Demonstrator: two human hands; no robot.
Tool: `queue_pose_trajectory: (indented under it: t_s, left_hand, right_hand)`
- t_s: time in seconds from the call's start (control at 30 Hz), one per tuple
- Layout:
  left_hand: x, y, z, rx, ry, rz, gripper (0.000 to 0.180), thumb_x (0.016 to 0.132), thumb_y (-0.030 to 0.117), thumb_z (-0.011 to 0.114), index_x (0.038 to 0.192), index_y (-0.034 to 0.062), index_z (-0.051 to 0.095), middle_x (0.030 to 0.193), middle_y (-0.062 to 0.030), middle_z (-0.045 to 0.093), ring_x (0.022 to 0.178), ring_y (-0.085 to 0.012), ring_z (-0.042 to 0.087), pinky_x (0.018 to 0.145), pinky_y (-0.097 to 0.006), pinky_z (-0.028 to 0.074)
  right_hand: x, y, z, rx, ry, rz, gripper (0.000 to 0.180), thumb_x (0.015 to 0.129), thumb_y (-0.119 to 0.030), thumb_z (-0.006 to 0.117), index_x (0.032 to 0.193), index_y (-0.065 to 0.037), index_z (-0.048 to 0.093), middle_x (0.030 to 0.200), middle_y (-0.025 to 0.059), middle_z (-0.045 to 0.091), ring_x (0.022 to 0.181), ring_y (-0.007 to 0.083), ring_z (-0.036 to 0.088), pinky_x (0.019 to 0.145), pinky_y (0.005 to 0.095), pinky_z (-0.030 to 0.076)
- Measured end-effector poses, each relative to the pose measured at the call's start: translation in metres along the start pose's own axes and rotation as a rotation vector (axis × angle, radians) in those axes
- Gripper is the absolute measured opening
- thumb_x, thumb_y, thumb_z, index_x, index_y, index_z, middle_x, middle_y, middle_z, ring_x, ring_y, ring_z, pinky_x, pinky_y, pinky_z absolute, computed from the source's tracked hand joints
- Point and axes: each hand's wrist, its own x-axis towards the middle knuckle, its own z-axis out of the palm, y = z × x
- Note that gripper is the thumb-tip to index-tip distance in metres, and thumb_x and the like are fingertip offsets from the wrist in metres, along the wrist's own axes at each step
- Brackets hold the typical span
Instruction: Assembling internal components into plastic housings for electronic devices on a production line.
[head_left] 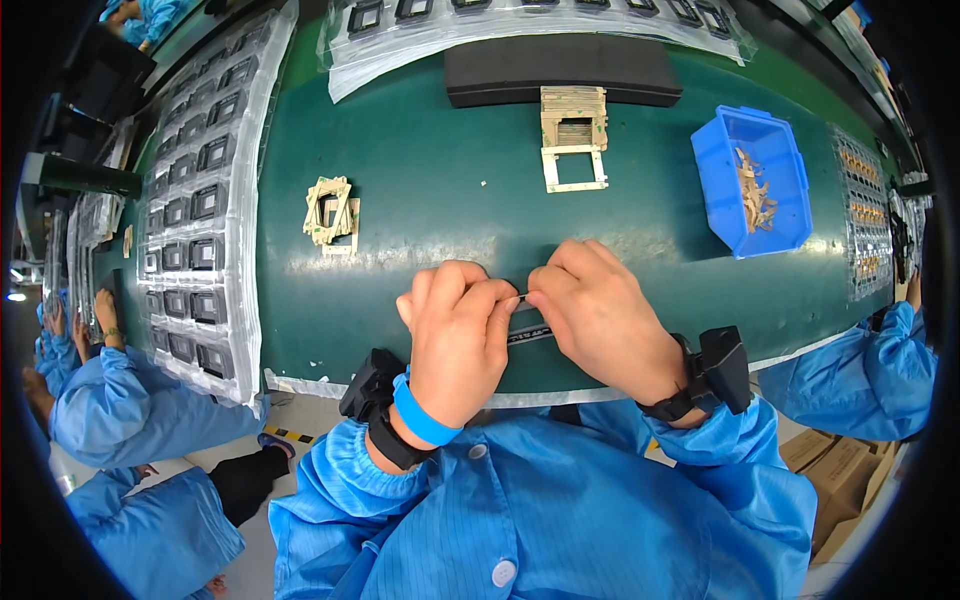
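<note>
Over the green desk, the left hand and right hand pinch a thin strip between closed fingers. A dark piece shows beside it

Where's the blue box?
In the head view, the blue box sits at right on the green table, beyond the right hand and right of the tan frame stack.
</note>
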Motion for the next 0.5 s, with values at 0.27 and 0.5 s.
queue_pose_trajectory:
  t_s: [0.27,0.5]
  left_hand:
    - [-0.011,0.001,-0.007,0.029,0.065,-0.040,0.020,0.079,0.014,0.073,0.092,0.0064,0.060,0.088,-0.0065,0.054,0.087,-0.0253,0.051,0.078,-0.037,0.033]
    - [-0.008,0.006,0.003,0.063,0.041,0.039,0.013,0.079,0.007,0.069,0.092,0.0079,0.067,0.090,-0.0056,0.058,0.085,-0.0228,0.053,0.076,-0.036,0.032]
  right_hand:
    - [-0.012,-0.013,-0.007,0.108,0.024,0.320,0.022,0.080,-0.004,0.063,0.101,-0.001,0.055,0.071,0.0143,0.058,0.066,0.0341,0.060,0.059,0.0450,0.048]
    - [-0.024,-0.018,-0.012,0.284,-0.002,0.457,0.038,0.084,-0.006,0.062,0.120,-0.003,0.052,0.075,0.0171,0.064,0.066,0.0351,0.064,0.057,0.0443,0.049]
